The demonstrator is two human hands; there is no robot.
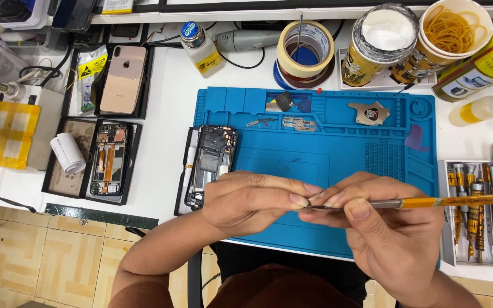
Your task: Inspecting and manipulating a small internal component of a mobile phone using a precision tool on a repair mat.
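My left hand (246,202) pinches a tiny dark part (314,198) between thumb and forefinger, low over the blue work mat (349,154). My right hand (383,234) grips a slim metal tool with a yellow handle (446,201); its tip meets the small part at my left fingertips. Just left of my left hand, an opened phone body (211,162) lies in a black tray at the mat's left edge, its insides showing.
Left trays hold a gold phone (122,80) and another opened phone (108,159). A screwdriver rack (475,211) stands at the right. Tape rolls (305,51), cans, a tub of rubber bands (455,28) and a small bottle (199,45) line the back. Small parts lie on the mat's top.
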